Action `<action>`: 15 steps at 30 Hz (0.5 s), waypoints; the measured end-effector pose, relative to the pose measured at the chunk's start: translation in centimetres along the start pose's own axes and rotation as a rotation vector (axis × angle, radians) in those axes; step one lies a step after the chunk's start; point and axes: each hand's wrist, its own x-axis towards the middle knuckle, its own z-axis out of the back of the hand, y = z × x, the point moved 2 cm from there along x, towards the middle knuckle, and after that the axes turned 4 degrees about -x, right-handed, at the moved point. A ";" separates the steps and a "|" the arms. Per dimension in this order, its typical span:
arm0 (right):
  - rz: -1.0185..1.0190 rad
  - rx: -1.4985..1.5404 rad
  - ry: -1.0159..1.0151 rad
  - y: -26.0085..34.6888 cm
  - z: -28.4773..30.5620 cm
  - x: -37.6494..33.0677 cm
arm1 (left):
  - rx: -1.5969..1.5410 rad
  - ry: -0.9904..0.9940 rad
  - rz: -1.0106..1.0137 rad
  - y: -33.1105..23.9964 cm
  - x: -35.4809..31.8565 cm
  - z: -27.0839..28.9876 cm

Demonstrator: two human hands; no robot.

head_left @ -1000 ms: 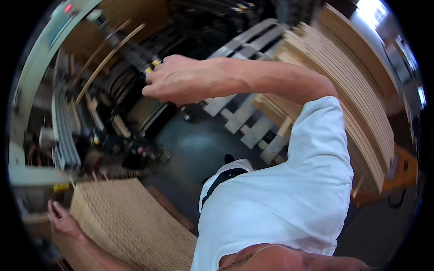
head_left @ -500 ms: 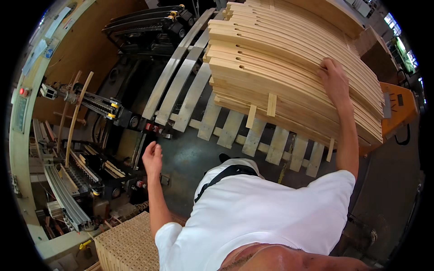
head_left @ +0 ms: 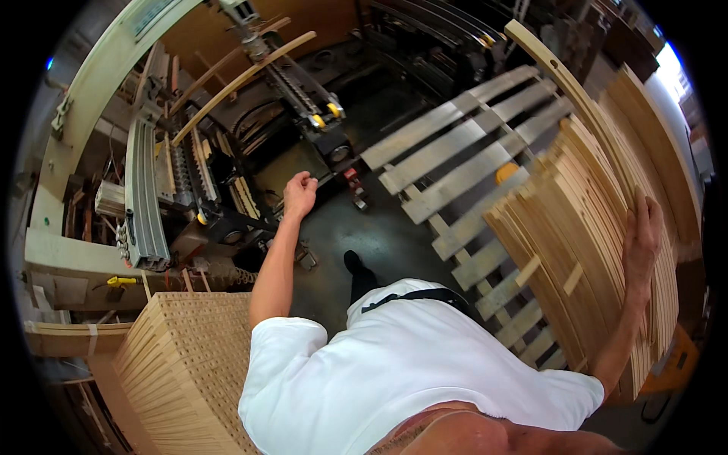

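Note:
On the right, my right hand (head_left: 643,239) is closed on a long wooden slat (head_left: 580,95), its far end raised above the others and pierced by a small hole. Below it lies a stack of pale wooden slats (head_left: 557,201), partly hidden by that slat and my hand. My left hand (head_left: 301,196) hangs in the air over the machine side, its fingers curled in and nothing seen in them. The nearest thing beyond it is a machine arm with yellow rollers (head_left: 324,120).
Under the stack is a slatted pallet (head_left: 444,155), reaching out to its left. A machine with a pale frame (head_left: 57,178) and metal rails (head_left: 144,201) fills the left. Curved strips (head_left: 243,83) lean there. At lower left stands a block of holed wooden pieces (head_left: 199,330).
My view and body have turned left, so the stack now sits farther right. My right hand now has one slat lifted at its far end. The left hand stays raised.

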 end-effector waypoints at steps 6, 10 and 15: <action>0.175 0.126 0.019 14.0 -0.4 10.2 | 0.248 -0.199 0.004 7.3 16.8 8.9; 0.262 0.232 0.093 25.8 -1.4 16.2 | 0.524 -0.140 0.069 9.8 29.2 13.9; 0.268 0.315 0.250 36.6 -2.3 21.2 | 0.726 -0.119 0.134 8.8 41.6 17.8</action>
